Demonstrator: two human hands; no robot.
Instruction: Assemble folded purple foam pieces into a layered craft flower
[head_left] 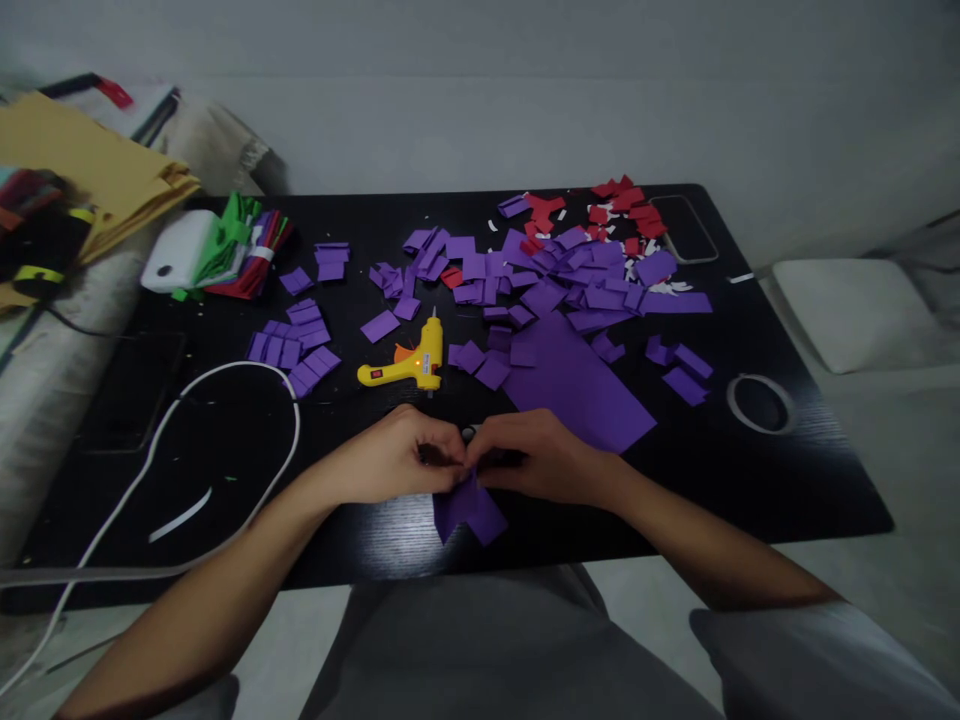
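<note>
Near the table's front edge, both my hands meet over a piece of purple paper (472,510). My left hand (409,455) pinches it from the left, fingertips closed. From the right, my right hand (536,455) grips the same paper, its fingertips touching those of the left. The paper's lower part hangs out below the fingers in two flaps; its upper part is hidden by them. A small metallic thing, partly covered, shows just behind the fingertips. Beyond the left hand lies a yellow glue gun (420,360) with a small orange light. A large purple sheet (574,385) lies behind the right hand.
Many folded purple pieces (585,270) lie heaped at the back, with red scraps (630,210) behind. A tape roll (760,404) and a phone-like dark slab (686,228) are at right. A white cable (296,430) loops at left, near coloured paper bundles (244,250).
</note>
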